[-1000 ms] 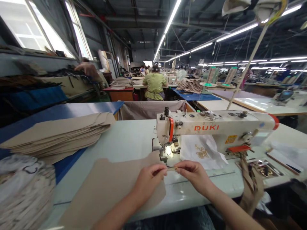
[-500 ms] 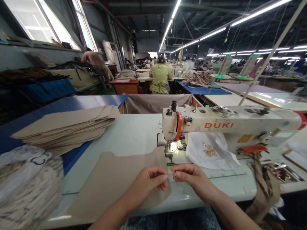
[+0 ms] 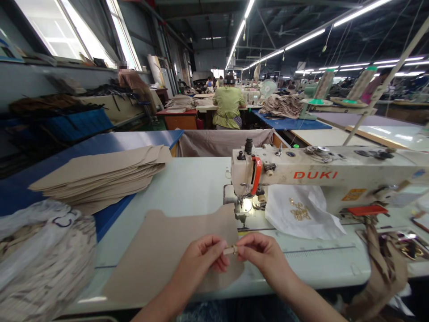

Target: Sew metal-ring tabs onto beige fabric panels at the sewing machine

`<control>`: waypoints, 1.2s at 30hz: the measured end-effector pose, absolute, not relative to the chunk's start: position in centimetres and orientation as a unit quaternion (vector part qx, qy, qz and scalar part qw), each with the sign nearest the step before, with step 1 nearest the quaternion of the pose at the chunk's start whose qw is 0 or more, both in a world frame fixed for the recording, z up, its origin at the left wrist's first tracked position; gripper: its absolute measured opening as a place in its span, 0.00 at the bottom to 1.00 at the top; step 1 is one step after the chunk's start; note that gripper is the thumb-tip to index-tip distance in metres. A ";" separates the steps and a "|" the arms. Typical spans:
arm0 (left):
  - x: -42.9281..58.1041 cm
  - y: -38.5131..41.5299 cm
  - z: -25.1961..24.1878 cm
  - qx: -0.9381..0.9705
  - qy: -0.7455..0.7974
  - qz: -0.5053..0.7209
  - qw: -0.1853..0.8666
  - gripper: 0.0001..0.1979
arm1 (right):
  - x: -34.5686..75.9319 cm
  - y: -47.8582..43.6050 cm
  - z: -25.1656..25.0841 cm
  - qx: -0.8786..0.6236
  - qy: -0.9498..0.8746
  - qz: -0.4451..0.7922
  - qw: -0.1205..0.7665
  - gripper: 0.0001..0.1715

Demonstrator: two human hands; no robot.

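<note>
In front of the sewing machine (image 3: pixel 284 172), my left hand (image 3: pixel 206 255) pinches a short, narrow beige strap (image 3: pixel 229 251). My right hand (image 3: pixel 259 252) is closed on a small gold-coloured metal ring (image 3: pixel 234 249), which sits around the strap's right end. Its exact shape is too small to make out. Under both hands, a flat taupe fabric panel (image 3: pixel 167 250) lies on the pale table, its upper right corner near the machine's needle area. To the right, a white cloth (image 3: pixel 313 223) bears several gold-coloured metal pieces (image 3: pixel 300 210).
Stacked taupe panels (image 3: pixel 103 172) lie at the left, above a plastic bag of fabric strips (image 3: pixel 50 255). Brown straps (image 3: pixel 382 264) hang over the table's right edge beside a tray of metal parts (image 3: pixel 415 250). Ahead, a person in green (image 3: pixel 229 105) sits facing away.
The ring has gone from beside the strap's tip to around its end, and more strap shows between my hands. The view has shifted slightly left.
</note>
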State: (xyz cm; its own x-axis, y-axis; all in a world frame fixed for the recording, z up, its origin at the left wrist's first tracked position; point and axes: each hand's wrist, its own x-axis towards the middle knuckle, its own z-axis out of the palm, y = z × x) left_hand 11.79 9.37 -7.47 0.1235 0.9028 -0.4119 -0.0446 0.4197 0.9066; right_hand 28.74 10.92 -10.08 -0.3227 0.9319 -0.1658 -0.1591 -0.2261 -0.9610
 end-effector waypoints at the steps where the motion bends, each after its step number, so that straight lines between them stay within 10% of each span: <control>1: 11.7 9.2 -7.6 0.369 0.549 0.383 0.645 0.21 | 28.6 10.9 -10.1 -0.413 -0.452 0.679 0.406 0.18; 22: 12.1 9.3 -7.2 0.569 0.612 0.282 0.471 0.05 | 28.3 9.0 -9.7 -0.430 -0.638 0.497 0.400 0.07; 36: 12.4 9.0 -7.5 0.492 0.568 0.427 0.503 0.05 | 28.3 8.9 -10.0 -0.402 -0.632 0.394 0.533 0.06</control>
